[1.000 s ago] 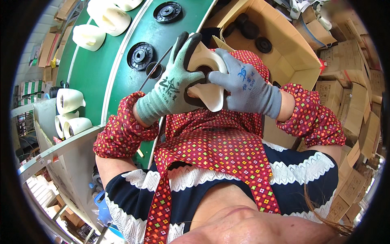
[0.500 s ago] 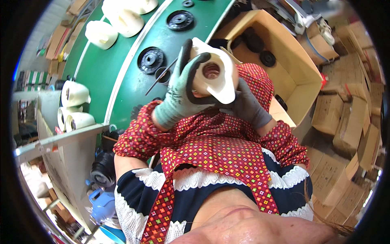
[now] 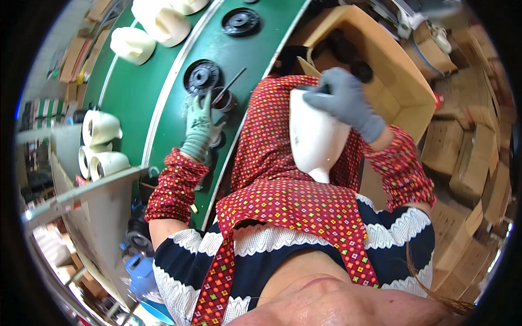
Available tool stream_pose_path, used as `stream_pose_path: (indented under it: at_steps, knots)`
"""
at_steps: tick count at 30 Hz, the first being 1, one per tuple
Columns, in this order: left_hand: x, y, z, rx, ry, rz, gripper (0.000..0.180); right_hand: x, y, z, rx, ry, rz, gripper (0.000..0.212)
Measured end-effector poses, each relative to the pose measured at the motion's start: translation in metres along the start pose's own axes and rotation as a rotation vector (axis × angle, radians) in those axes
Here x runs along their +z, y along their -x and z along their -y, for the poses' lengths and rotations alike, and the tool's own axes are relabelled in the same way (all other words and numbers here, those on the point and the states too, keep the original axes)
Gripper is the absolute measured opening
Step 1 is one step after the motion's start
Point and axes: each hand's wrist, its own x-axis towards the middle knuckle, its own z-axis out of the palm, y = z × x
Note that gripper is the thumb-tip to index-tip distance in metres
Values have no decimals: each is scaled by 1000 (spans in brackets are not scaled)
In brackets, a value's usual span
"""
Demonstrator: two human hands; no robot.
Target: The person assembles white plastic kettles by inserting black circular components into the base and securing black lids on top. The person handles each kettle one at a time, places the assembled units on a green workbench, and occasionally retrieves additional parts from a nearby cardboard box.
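Observation:
My right hand [image 3: 345, 100], in a grey glove, grips the rim of a white plastic jug body [image 3: 318, 136]. The jug body hangs over my lap with its pointed spout downward. My left hand [image 3: 200, 122], in a light green glove with dark fingertips, reaches over the green table, fingers and thumb apart. Its fingertips are at the near edge of a black round base [image 3: 202, 76]; whether they touch it I cannot tell. Beside them stands a small dark cup [image 3: 225, 102] with a thin dark stick [image 3: 235, 81] leaning in it.
Another black base [image 3: 241, 22] lies farther along the green table [image 3: 168, 60]. Several white jug bodies [image 3: 132, 45] stand at the far left, others [image 3: 101, 127] near a metal frame. An open cardboard box [image 3: 399, 76] with black parts is at my right, beside stacked cartons [image 3: 467, 157].
My left hand has let go of the jug body and moved left to the table. My right hand now holds it alone, turned spout down. The stick in the cup leans the other way.

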Motion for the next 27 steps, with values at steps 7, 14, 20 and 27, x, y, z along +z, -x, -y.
stream_pose_path:
  at_steps: [7,14,20,27]
  knots:
    - [24,-14,29,118,432,168,84,16,24,26,-173,216,106,54]
    - [-115,1,-57,-116,1222,276,58,-53,23,60,-370,-173,133,23]
    - [-233,4,-133,181,1177,418,56,-48,-34,56,-787,89,-132,27]
    - [-268,-27,-179,659,856,272,54,-16,-10,-16,-411,-336,232,25]
